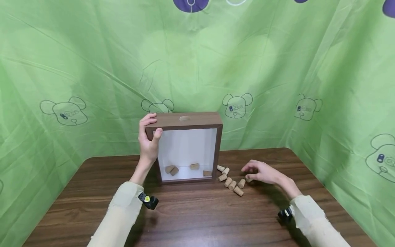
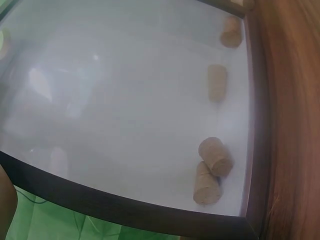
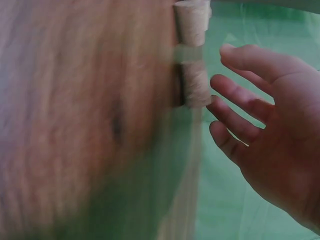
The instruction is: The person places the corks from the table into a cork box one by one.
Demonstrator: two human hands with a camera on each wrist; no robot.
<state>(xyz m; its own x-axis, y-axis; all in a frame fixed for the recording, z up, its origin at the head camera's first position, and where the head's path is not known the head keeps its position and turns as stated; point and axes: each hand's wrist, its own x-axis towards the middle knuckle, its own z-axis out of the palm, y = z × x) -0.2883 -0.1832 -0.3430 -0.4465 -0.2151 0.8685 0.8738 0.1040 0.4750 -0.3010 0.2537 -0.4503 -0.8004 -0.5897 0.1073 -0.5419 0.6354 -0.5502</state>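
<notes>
A brown shadow-box frame (image 1: 200, 120) with a clear front and white back stands upright on the table. My left hand (image 1: 149, 144) grips its upper left corner, fingers over the top and thumb against the front. Several corks lie inside along the bottom, among them one cork (image 2: 217, 83) plain in the left wrist view. A round opening or disc (image 1: 186, 118) marks the top edge; which one, I cannot tell. To the right of the frame, my right hand (image 1: 263, 172) hovers with loosely bent fingers and nothing between them, beside a cork (image 3: 196, 84) seen in the right wrist view.
Several loose corks (image 1: 232, 185) lie in a cluster on the dark wooden table (image 1: 191, 216), just right of the frame. A green curtain (image 1: 197, 68) with printed bear heads hangs behind the table and along its sides.
</notes>
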